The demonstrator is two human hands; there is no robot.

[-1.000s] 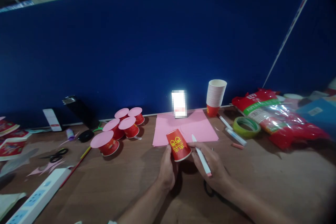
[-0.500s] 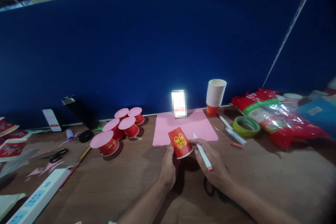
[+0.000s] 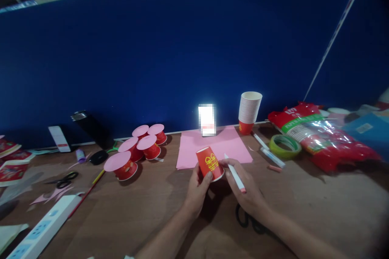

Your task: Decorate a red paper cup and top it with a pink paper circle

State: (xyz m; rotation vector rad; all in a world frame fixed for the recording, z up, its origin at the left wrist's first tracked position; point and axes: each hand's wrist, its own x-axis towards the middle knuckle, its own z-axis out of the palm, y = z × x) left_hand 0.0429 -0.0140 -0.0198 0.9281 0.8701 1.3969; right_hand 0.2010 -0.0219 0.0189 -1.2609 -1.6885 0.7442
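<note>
A red paper cup (image 3: pixel 209 162) with yellow characters is tilted in front of me, its wide rim toward the lower right. My left hand (image 3: pixel 198 188) grips its lower left side, thumb across the front. A white marker (image 3: pixel 235 173) with a pink end rests in my right hand (image 3: pixel 246 188), whose fingertips are at the cup's right side; whether they press on it I cannot tell. Just beyond the cup lies a pile of pink paper (image 3: pixel 225 145). The black handles of scissors (image 3: pixel 242 216) show beneath my right wrist.
Left, several red cups topped with pink discs (image 3: pixel 121 166) stand near a power strip (image 3: pixel 45 226), scissors (image 3: pixel 62 181) and a black tumbler (image 3: pixel 92 129). A lit phone (image 3: pixel 207 120) stands behind the paper. Right are stacked cups (image 3: pixel 249 109), green tape (image 3: pixel 285 146), another marker (image 3: pixel 272 158) and a bagged cup pack (image 3: pixel 322 137).
The cup has turned slightly and shifted a little to the right. My left thumb has moved from the cup's edge onto its front. My right hand still holds the marker.
</note>
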